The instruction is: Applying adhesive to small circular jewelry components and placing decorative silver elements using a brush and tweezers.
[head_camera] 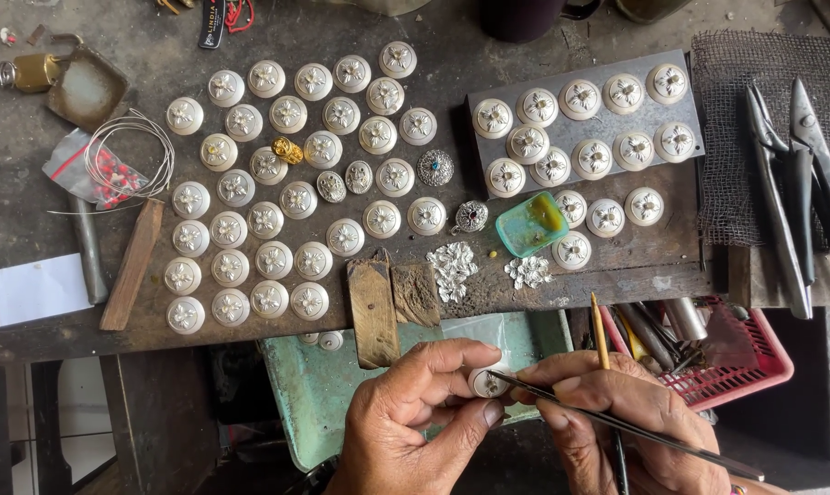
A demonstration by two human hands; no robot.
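Centrally, at 6 o'clock: left hand point(413, 417) pinches round white button point(486, 381) bearing silver flower ornament; right hand point(616, 417) grips thin tweezers point(616, 424), tip touching button.

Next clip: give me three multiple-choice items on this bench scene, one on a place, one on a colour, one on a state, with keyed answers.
1. Where does the small green dish sit?
A. on the bench below the grey tray
B. in the red basket
C. on the white paper

2. What colour is the basket at lower right?
A. blue
B. red
C. yellow

3. What does the left hand hold?
A. nothing
B. pliers
C. a round white piece

Answers: 1 A, it lies under the grey tray; 2 B, its rim is red; 3 C, the round white piece is pinched in its fingertips, with the right hand bringing a thin tool to it.
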